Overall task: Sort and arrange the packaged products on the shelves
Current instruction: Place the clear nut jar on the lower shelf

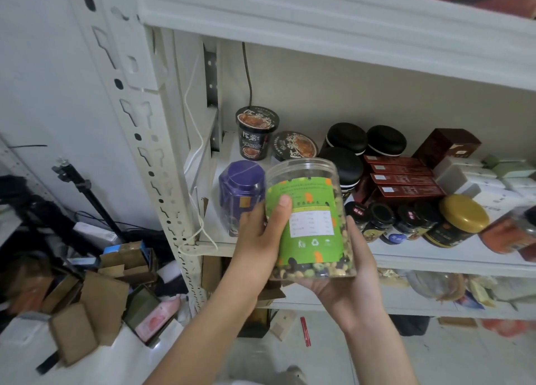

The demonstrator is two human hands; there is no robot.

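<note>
You hold a clear jar of mixed nuts point(310, 219) tilted over the front left edge of the shelf point(435, 257), before the purple tin point(240, 191). Your left hand point(261, 239) wraps its side, and your right hand point(348, 286) cups its base.

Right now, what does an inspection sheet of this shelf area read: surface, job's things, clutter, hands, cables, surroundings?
Surface: white shelf, crowded toward the right.
Job's things: green-label jar held before the shelf; purple tin, noodle cups, black-lidded jars, red boxes shelved.
Clutter: cardboard boxes heaped on the floor, left.
Hands: left hand grips the jar's side; right hand cups its base.
Cables: white cable loops down the upright; dark cable down the back wall.
Surroundings: black tripod at left.
</note>
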